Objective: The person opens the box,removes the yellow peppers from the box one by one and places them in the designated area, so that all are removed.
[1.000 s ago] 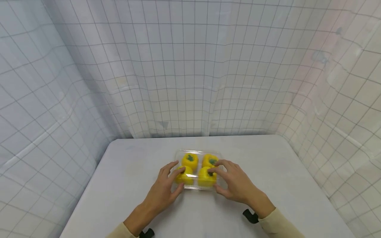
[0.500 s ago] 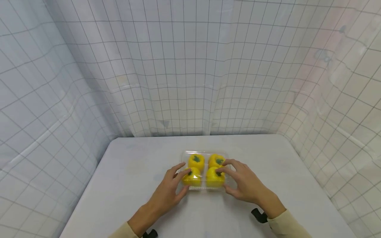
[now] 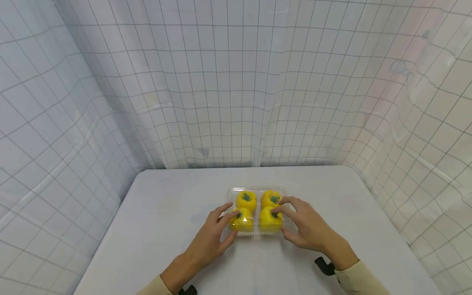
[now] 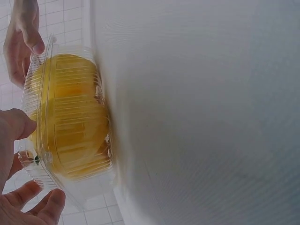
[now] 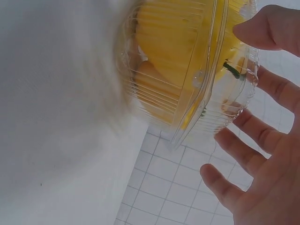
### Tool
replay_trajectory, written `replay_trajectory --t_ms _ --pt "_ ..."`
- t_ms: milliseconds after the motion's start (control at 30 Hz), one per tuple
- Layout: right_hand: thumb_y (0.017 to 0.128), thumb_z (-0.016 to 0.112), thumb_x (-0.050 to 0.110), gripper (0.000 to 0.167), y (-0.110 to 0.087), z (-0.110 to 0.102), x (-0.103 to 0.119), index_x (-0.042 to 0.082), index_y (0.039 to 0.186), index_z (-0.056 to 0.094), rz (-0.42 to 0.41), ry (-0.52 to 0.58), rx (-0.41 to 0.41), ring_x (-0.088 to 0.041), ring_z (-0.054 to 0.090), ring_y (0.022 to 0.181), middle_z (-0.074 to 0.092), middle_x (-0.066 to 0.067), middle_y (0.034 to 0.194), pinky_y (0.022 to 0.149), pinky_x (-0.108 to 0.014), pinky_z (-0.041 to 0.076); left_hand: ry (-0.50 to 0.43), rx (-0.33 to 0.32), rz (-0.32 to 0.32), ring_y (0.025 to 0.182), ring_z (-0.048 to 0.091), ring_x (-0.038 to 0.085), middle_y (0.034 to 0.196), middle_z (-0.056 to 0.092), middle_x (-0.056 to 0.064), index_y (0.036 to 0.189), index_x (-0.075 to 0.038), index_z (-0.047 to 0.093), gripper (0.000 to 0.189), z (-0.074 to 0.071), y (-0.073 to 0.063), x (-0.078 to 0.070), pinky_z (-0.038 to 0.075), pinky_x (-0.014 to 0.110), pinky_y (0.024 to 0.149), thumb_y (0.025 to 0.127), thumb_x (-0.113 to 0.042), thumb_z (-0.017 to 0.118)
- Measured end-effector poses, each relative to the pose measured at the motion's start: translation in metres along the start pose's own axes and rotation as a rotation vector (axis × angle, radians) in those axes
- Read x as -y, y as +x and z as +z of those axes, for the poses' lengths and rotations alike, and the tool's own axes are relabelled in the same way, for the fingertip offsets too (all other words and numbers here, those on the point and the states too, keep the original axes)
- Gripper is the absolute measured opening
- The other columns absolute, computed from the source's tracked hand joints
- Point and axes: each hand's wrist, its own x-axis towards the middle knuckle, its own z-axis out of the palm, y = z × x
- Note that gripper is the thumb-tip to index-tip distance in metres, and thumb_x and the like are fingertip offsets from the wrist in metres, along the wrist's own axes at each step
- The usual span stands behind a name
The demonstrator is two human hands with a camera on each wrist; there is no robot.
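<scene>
A clear plastic clamshell container point(image 3: 256, 234) stands on the white table, its lid down. Inside are several yellow bell peppers point(image 3: 246, 200) with green stems, seen through ribbed walls in both wrist views. My left hand point(image 3: 212, 237) holds the near left corner, thumb at the front and fingers bent over the lid and left side. On the opposite corner, my right hand point(image 3: 309, 225) has its thumb at the front and index finger over the lid. The right wrist view shows that thumb point(image 5: 269, 30) against the lid and the other fingers spread along the top and side.
The white table point(image 3: 177, 196) extends around the container on every side. White sheets with a dark grid point(image 3: 228, 102) hang behind it and along both sides. Black curved wrist pieces point(image 3: 324, 266) show below the sleeves.
The container has slid a little to the right with both hands on it, mostly during the first half second. The grip of the hands looks the same.
</scene>
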Motion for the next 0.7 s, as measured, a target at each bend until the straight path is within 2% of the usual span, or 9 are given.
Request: replay_trajectory --t_ms 167,300,567,700 --pt "0.091 0.096 0.032 0.056 0.002 0.001 0.003 0.026 0.143 0.077 -0.019 -0.019 -0.033 -0.035 0.068 0.142 0.069 -0.013 0.153 0.115 -0.065 0.061 0.008 -0.015 -0.015 0.162 0.057 0.037 0.183 0.045 0.016 0.163 -0.017 0.065 0.063 0.001 0.0 0.001 0.062 0.043 0.121 0.105 -0.018 0.09" --pt "0.09 0.098 0.035 0.056 0.006 0.001 0.006 0.024 0.14 0.077 -0.033 -0.028 -0.046 -0.036 0.067 0.143 0.069 -0.015 0.156 0.118 -0.067 0.06 -0.003 -0.017 -0.035 0.162 0.058 0.039 0.184 0.043 0.012 0.165 -0.016 0.063 0.066 0.001 -0.002 0.001 0.062 0.047 0.122 0.105 -0.018 0.09" --pt "0.094 0.096 0.038 0.065 0.02 0.006 0.017 0.026 0.152 0.071 -0.048 -0.031 -0.007 -0.031 0.067 0.145 0.068 -0.01 0.158 0.121 -0.059 0.061 -0.058 -0.032 -0.077 0.157 0.061 0.043 0.182 0.045 0.02 0.169 -0.014 0.057 0.076 -0.002 -0.003 0.003 0.062 0.056 0.121 0.102 -0.02 0.093" --pt "0.094 0.096 0.036 0.068 0.029 0.01 0.024 0.025 0.156 0.07 -0.071 0.003 0.007 -0.033 0.067 0.147 0.068 -0.01 0.159 0.121 -0.059 0.062 -0.112 -0.028 -0.097 0.159 0.06 0.046 0.179 0.047 0.023 0.172 -0.013 0.054 0.081 -0.002 -0.005 0.006 0.064 0.056 0.118 0.101 -0.02 0.093"
